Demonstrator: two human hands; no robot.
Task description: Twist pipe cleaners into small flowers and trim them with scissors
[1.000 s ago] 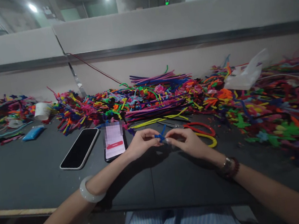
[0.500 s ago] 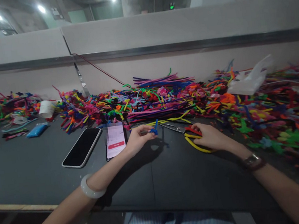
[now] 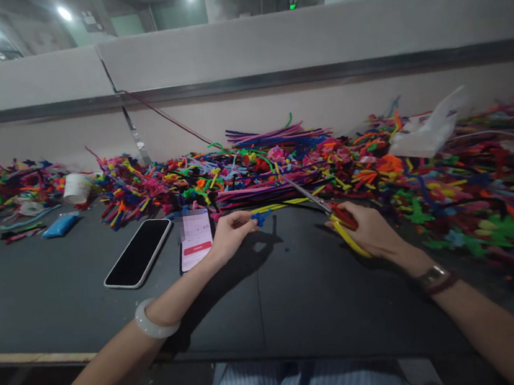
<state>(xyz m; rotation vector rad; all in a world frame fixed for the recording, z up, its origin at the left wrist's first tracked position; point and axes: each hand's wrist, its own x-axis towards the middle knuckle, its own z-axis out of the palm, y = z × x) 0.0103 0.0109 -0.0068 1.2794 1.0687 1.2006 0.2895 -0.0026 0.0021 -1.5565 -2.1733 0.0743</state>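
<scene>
My left hand [image 3: 229, 236] pinches a small blue pipe-cleaner piece [image 3: 260, 217] just above the dark table [image 3: 269, 291]. My right hand [image 3: 368, 230] is closed around the red and yellow handles of a pair of scissors [image 3: 334, 213]. Their blades point up and left toward the pile, raised off the table. The two hands are apart, with the blue piece left of the scissor tips.
A long heap of coloured pipe cleaners [image 3: 282, 170] runs along the back and right side. A black phone [image 3: 138, 254] and a second phone with a lit screen [image 3: 194, 239] lie left of my left hand. A white cup [image 3: 73, 188] and a blue packet [image 3: 58, 225] sit far left.
My right hand let go of the blue piece, moved right to the scissors, gripped them and lifted them. My left hand kept the blue piece and shifted slightly left.
</scene>
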